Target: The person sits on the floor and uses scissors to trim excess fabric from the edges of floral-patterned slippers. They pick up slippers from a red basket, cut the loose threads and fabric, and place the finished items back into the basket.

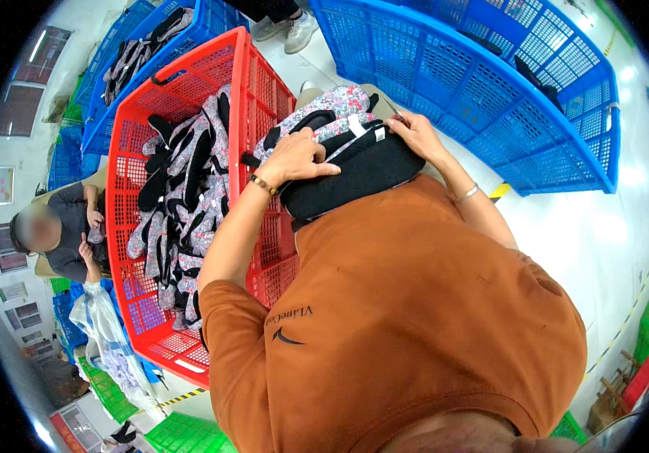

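Observation:
A black-soled slipper lies across my lap, with small white labels at its far edge. Beyond it rest more slippers in grey and pink floral fabric with black parts. My left hand grips the near slipper by its left end, the thumb stretched over the black sole. At the slipper's far right end, my right hand is closed around a small metal tool that looks like thread snips. Its blades point away from me, beside the slipper's edge. The fingers of my right hand partly hide the tool.
To my left stands a red plastic crate with many floral and black slippers heaped in it. Large blue crates stand ahead and right. Another blue crate is behind the red one. A seated co-worker handles something at far left.

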Tool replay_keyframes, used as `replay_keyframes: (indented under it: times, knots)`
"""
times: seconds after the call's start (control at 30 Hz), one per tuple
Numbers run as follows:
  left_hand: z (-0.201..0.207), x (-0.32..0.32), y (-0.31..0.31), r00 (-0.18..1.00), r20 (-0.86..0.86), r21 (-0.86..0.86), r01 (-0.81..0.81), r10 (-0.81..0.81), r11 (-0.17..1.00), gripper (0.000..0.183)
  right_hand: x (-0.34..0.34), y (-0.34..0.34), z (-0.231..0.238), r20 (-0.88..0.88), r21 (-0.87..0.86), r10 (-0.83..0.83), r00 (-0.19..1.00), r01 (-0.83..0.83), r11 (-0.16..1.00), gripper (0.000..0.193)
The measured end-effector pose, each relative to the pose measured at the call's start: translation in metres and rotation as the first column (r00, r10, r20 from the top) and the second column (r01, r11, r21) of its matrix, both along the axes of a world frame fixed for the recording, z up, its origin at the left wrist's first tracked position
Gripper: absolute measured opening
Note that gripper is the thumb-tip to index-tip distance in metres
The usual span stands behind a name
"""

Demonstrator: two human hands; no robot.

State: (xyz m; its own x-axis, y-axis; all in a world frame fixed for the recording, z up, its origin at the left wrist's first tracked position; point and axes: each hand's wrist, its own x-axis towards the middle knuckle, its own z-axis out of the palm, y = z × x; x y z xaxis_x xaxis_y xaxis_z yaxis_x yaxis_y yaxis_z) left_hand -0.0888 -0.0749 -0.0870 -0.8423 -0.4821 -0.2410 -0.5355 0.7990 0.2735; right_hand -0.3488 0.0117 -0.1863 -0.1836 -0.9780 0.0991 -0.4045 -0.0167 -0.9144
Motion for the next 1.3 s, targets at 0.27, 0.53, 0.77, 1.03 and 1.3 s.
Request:
replay_keyframes:
  times: [0.27, 0.53, 0.77, 1.03, 1.3]
  knots:
    - [-0.047, 0.028, -0.058, 0.786, -0.335, 0.404, -0.378, 0.519, 0.833, 0.021, 0.01, -0.026, 0.028, -0.2, -0.03, 0.052, 0.978, -0.059, 0.998, 0.027]
    - [-0.055, 0.01, -0.057, 0.909, -0.297, 0.336, -0.187, 0.292, 0.923, 0.029, 0.025, -0.125, 0.022, -0.066, 0.409, 0.101, 0.993, -0.065, 0.91, 0.056]
    - [-0.012, 0.004, -0.01, 0.926, -0.333, -0.069, -0.212, 0.178, 0.975, 0.041, 0.042, -0.137, 0.055, 0.18, -0.151, 0.06, 0.982, -0.033, 0.988, 0.042]
    - [-0.037, 0.012, -0.003, 0.958, -0.26, 0.008, -0.125, 0.123, 0.992, 0.036, 0.044, -0.101, 0.083, 0.351, -0.339, -0.166, 0.921, 0.291, 0.895, 0.022]
    - [0.02, 0.031, -0.063, 0.036, -0.152, 0.855, 0.507, 0.988, 0.113, 0.044, 0.071, -0.024, 0.1, -0.085, -0.76, -0.059, 0.995, -0.027, 0.65, 0.032]
